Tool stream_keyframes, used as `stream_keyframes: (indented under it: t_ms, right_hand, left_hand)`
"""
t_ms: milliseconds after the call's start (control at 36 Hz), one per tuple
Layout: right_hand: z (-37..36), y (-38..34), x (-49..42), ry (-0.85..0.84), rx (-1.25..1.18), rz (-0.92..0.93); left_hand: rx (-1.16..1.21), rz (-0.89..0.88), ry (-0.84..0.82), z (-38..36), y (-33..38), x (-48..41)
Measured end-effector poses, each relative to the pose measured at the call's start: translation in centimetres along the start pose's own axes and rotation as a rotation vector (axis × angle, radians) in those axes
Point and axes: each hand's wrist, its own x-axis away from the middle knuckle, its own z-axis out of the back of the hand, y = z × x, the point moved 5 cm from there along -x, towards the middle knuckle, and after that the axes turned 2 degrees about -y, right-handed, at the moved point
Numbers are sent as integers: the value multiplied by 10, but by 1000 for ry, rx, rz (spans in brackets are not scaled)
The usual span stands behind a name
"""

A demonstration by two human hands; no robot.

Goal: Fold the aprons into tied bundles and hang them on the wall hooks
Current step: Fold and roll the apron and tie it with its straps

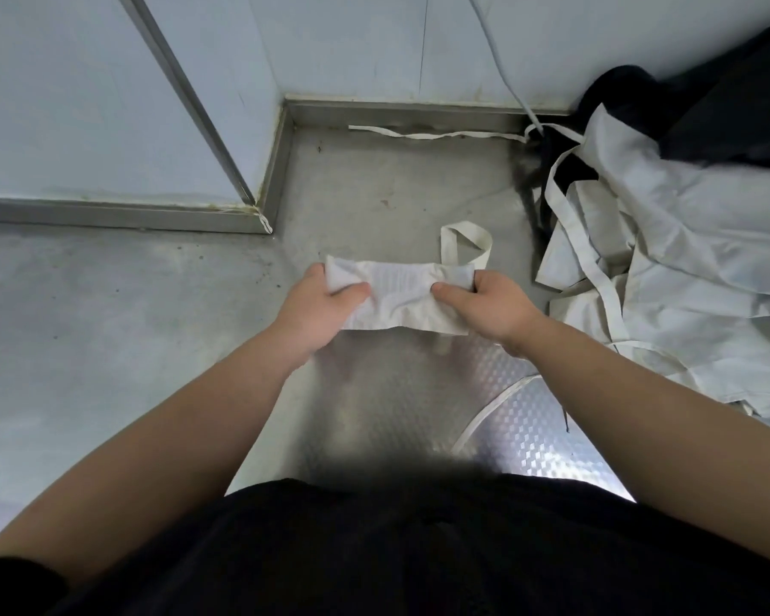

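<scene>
Both hands grip 1 folded apron, a narrow white band stretched sideways between them just above the counter. The left hand clamps the band's left end, thumb on the near face and fingers wrapped behind it. The right hand clamps the right end the same way, thumb pointing inward. The 2 hands are apart, with the middle of the band bare between the thumbs. Whether the band's lower edge touches the steel cannot be told.

Just beyond the right hand a strap loop stands up from the band's right end. To the right of the right hand, near but not touching it, lies a pile of white aprons, crumpled, with ties trailing across it. Beyond that pile, farther right, sits a black garment.

Far beyond the hands a loose tie lies flat beside the counter's raised steel back rim. Another white tie curves over diamond-patterned steel below the right wrist, toward the body. Beyond the left hand a pale wall panel juts forward at a corner. A grey cord hangs down the wall toward the pile. Both forearms are bare, and a black top fills the nearest edge of view.
</scene>
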Motion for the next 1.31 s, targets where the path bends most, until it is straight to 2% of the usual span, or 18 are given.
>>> stream_keyframes:
  t_ms: [111, 222, 361, 444, 556, 611, 722, 833, 917, 972, 1028, 1083, 1167, 1250, 1306]
  right_hand:
    - [0, -20, 12, 46, 86, 67]
    - [0, -34, 25, 60, 155, 150]
    - [-16, -61, 49, 85, 382, 322]
    - [-25, -73, 58, 103, 432, 342]
    - [-13, -73, 58, 142, 427, 270]
    - [-11, -74, 58, 149, 440, 248]
    - [-24, -83, 62, 133, 424, 273]
    - [-20, -86, 64, 141, 403, 262]
    - [-8, -87, 61, 205, 393, 230]
    - [-5, -91, 61, 185, 382, 239]
    - [-8, -97, 66, 66, 338, 275]
    - [-12, -101, 70, -43, 347, 305]
    - [-11, -101, 66, 12, 360, 343]
    - [-9, -99, 59, 71, 241, 357]
    - [-9, -97, 57, 40, 136, 361]
  left_hand:
    - [-65, 32, 170, 2, 11, 13]
    - [-82, 8, 243, 6, 14, 21]
    - [-285, -143, 315, 9, 33, 31]
    - [-461, -260, 380, 10, 46, 38]
    - [-526, -431, 219, -1, 58, 52]
    - [-567, -457, 156, -5, 63, 56]
    - [-642, -413, 202, 4, 71, 55]
    - [-553, -419, 172, 9, 79, 61]
    - [-339, -441, -19, 1, 81, 67]
    - [-212, -422, -89, 3, 81, 68]
    - [-133, -391, -82, 10, 78, 62]
    - [-167, -357, -28, 18, 77, 60]
    - [-196, -341, 40, 23, 77, 59]
    - [-158, -277, 44, 23, 74, 55]
    - [-98, -240, 7, 23, 70, 52]
